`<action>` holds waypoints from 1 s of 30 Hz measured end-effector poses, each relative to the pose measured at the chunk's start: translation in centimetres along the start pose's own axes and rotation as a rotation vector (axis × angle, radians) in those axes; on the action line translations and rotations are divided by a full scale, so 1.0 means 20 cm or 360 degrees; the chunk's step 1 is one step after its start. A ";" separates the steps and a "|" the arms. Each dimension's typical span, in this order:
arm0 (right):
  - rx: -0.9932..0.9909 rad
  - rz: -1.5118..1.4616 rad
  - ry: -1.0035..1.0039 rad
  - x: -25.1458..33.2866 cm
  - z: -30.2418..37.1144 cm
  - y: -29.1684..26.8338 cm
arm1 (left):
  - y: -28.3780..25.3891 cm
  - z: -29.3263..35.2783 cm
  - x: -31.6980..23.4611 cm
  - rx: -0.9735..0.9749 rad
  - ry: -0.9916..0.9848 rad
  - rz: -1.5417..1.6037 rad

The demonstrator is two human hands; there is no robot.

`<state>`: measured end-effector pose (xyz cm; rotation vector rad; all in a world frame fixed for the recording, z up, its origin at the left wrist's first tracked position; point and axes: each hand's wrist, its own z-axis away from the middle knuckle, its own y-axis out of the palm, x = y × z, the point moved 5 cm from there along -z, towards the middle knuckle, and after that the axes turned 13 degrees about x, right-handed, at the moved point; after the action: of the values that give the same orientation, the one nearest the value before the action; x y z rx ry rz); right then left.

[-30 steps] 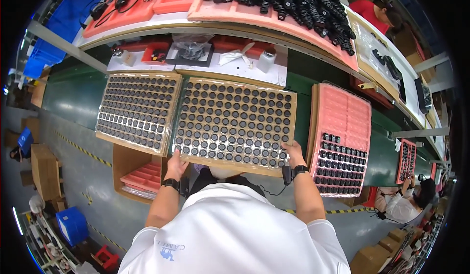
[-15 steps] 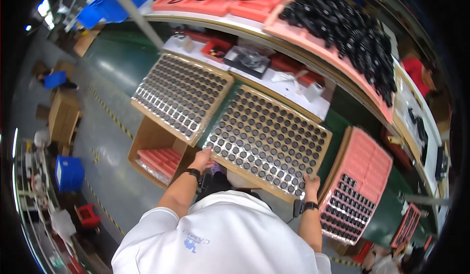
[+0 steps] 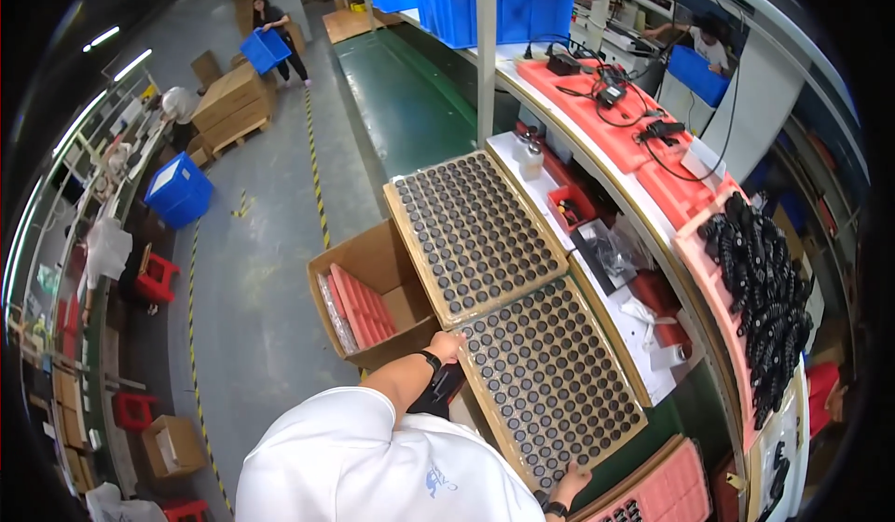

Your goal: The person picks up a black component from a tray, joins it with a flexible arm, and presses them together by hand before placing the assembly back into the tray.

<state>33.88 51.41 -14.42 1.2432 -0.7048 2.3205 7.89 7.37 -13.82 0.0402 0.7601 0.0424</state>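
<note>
Along the near edge of the green counter lies a brown tray filled with rows of round black parts. Its near edge faces the person's body, and both hands are on it. The left hand is at the tray's near left corner, its fingers closed on the edge, with the tray just to their right. The right hand grips the near right corner, its fingers bent around the rim and the tray spreading out to their left. Most of the parts lie between the two hands and beyond them, toward the far edge.

Just beside the left edge of this tray, farther along the counter, lies a second tray with the same kind of round black parts. Below the counter's near edge, close to the left hand, stands an open cardboard box holding pink trays. Past the right hand, toward the counter's right end, is a pink foam tray with a few black pieces showing. Beyond the counter's far edge, a white shelf bears a small red bin, a shallow black box and a white bottle.
</note>
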 end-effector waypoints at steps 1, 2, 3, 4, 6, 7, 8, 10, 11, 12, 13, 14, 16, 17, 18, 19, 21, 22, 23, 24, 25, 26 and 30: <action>0.0004 0.0003 -0.0008 0.03 0.02 0.04 | 0.00 0.00 -0.02 0.0008 0.0001 -0.0023; -0.0024 -0.0013 -0.0012 0.05 0.05 0.06 | 0.00 -0.01 -0.04 0.0017 0.0000 -0.0047; -0.0059 -0.0028 -0.0013 0.09 0.09 0.06 | 0.00 -0.01 -0.05 0.0022 0.0000 -0.0042; -0.0097 -0.0042 -0.0013 0.11 0.11 0.06 | 0.01 0.00 -0.07 0.0018 -0.0004 -0.0046; -0.0112 -0.0093 -0.0029 0.10 0.10 0.07 | 0.03 -0.02 -0.10 0.0035 -0.0017 -0.0075; -0.0124 -0.0149 -0.0043 0.08 0.09 0.07 | 0.04 -0.04 -0.11 0.0070 -0.0024 -0.0093; -0.0151 -0.0211 -0.0051 0.09 0.12 0.07 | 0.04 -0.06 -0.10 0.0048 -0.0045 -0.0065; -0.0072 -0.0038 -0.0039 0.14 0.11 0.10 | 0.01 -0.09 -0.08 0.0046 -0.0070 0.0021; -0.0119 -0.0003 -0.0064 0.11 0.08 0.09 | 0.00 -0.11 -0.08 0.0083 -0.0076 0.0070; -0.0182 0.0025 -0.0074 0.05 0.06 0.09 | 0.00 -0.10 -0.09 0.0108 -0.0095 0.0075; -0.0203 -0.0023 -0.0115 0.01 0.03 0.10 | -0.01 -0.10 -0.12 0.0126 -0.0108 0.0088; -0.0229 -0.0069 -0.0157 -0.02 0.01 0.08 | -0.02 -0.10 -0.13 0.0195 -0.0159 0.0018; -0.0158 -0.0031 -0.0121 0.04 0.03 0.10 | -0.07 -0.11 -0.12 0.0325 -0.0242 -0.0164; -0.0240 -0.0067 -0.0102 0.06 0.05 0.07 | -0.08 -0.11 -0.12 0.0406 -0.0282 -0.0279; -0.0208 0.0007 -0.0100 0.07 0.06 0.05 | -0.07 -0.11 -0.11 0.0464 -0.0290 -0.0343; -0.0168 0.0081 -0.0099 0.08 0.06 0.03 | -0.06 -0.09 -0.10 0.0525 -0.0352 -0.0413; -0.0197 0.0040 -0.0070 0.07 0.06 -0.03 | -0.02 -0.05 -0.10 0.0610 -0.0418 -0.0521; -0.0163 0.0031 -0.0059 0.07 0.06 -0.05 | -0.01 -0.03 -0.09 0.0636 -0.0465 -0.0548; -0.0124 0.0022 -0.0048 0.07 0.06 -0.07 | 0.00 -0.02 -0.08 0.0656 -0.0515 -0.0573; -0.0149 0.0004 -0.0036 0.10 0.07 -0.08 | 0.02 -0.01 -0.08 0.0664 -0.0565 -0.0589; -0.0171 -0.0061 -0.0030 0.13 0.09 -0.08 | 0.03 -0.02 -0.09 0.0674 -0.0572 -0.0617; -0.0190 -0.0125 -0.0020 0.15 0.12 -0.09 | 0.04 -0.02 -0.09 0.0694 -0.0590 -0.0648; -0.0208 -0.0009 0.0006 0.18 0.12 -0.11 | 0.03 -0.01 -0.07 0.0715 -0.0647 -0.0785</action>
<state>34.82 52.22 -9.69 1.1806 -0.8361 2.2328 6.78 7.91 -13.06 0.2791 0.3443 -0.5918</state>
